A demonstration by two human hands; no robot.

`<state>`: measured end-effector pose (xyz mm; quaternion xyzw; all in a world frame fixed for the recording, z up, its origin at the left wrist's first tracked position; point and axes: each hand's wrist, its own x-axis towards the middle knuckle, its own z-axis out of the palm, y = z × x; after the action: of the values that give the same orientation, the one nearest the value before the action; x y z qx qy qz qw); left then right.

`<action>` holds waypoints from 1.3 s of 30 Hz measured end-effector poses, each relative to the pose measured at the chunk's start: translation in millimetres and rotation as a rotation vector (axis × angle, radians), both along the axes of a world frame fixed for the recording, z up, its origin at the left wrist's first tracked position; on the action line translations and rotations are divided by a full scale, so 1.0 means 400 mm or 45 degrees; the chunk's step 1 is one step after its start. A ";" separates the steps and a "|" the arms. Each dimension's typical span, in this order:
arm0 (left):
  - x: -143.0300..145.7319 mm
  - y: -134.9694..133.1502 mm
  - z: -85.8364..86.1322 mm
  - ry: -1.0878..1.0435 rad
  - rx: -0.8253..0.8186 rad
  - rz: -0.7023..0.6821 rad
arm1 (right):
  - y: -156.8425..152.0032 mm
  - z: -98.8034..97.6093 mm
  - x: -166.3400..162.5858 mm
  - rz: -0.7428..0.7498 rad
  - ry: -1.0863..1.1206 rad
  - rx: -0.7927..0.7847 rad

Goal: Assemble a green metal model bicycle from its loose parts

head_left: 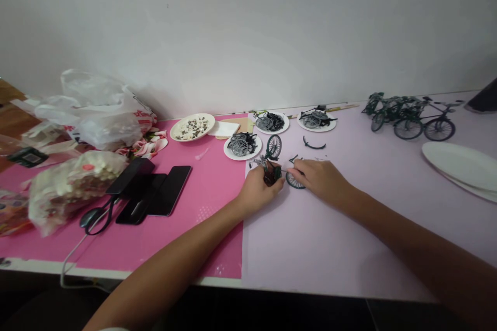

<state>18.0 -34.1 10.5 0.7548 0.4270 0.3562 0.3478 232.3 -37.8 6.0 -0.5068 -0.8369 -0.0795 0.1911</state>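
My left hand [259, 189] is closed around a partly built miniature bicycle [267, 164], its dark green spoked wheel [274, 147] standing up beyond the fingers. My right hand [320, 178] is closed in a pinch just to the right. A thin, rod-like thing [284, 170] reaches from its fingertips toward the bicycle; its kind is unclear. Partly under the right fingers lies a loose spoked wheel [294, 181]. A dark curved part [314, 144] rests on the table beyond that hand.
White plates of small black and grey bicycle parts [243, 145] sit ahead. A bowl [192, 128] holds small pieces. Assembled miniature bicycles [413, 116] stand at right, near stacked white plates [462, 165]. Phones [171, 191], a cable and plastic bags [97, 114] occupy the left.
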 end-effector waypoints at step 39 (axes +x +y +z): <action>-0.004 0.004 -0.004 -0.051 -0.096 -0.062 | -0.016 0.024 -0.002 0.000 0.173 -0.063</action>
<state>16.4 -32.5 8.9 0.7440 0.4146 0.3465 0.3931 231.3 -44.1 15.6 -0.5156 -0.8236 -0.0243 0.2350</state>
